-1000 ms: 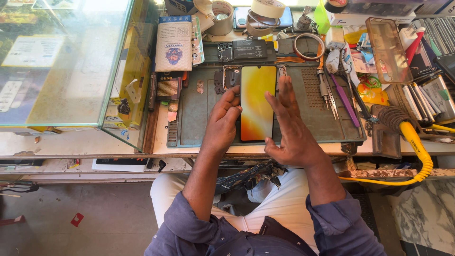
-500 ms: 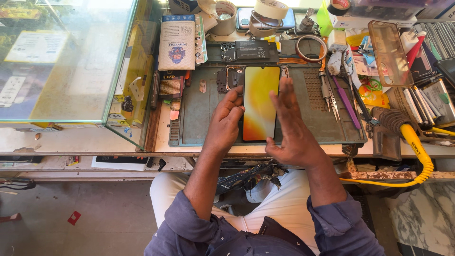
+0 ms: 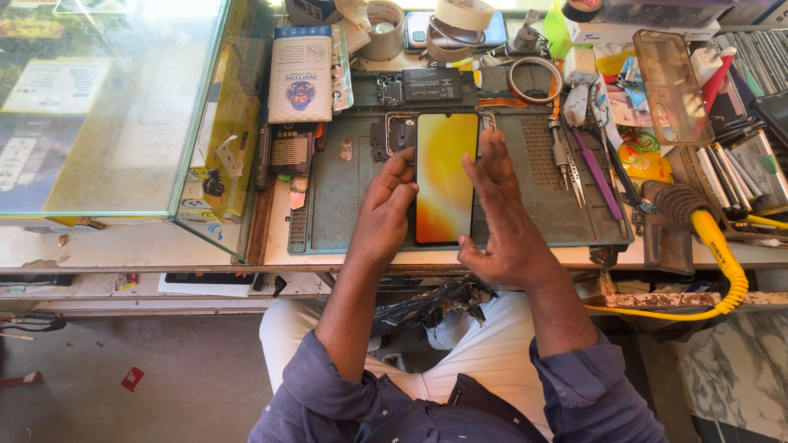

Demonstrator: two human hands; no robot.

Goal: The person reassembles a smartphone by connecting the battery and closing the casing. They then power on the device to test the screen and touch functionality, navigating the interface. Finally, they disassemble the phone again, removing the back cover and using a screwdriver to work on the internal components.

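A phone (image 3: 446,176) with a lit yellow-orange screen lies face up on a grey-green repair mat (image 3: 336,205). My left hand (image 3: 384,215) is curled against the phone's left edge, its fingertips gripping that side. My right hand (image 3: 502,226) rests along the right edge with its fingers straight and spread. Only its thumb touches, near the lower right corner. Behind the phone sits an opened phone body (image 3: 427,86) with its dark board showing.
A glass display case (image 3: 115,107) stands at the left. Tweezers and small tools (image 3: 566,164) lie on the mat's right side. Tape rolls (image 3: 464,12), a clear phone cover (image 3: 673,86), a white packet (image 3: 301,74) and a yellow-handled tool (image 3: 722,254) crowd the bench.
My right hand's fingers have lifted and spread away from the phone's right edge. The left hand and the phone stay in place.
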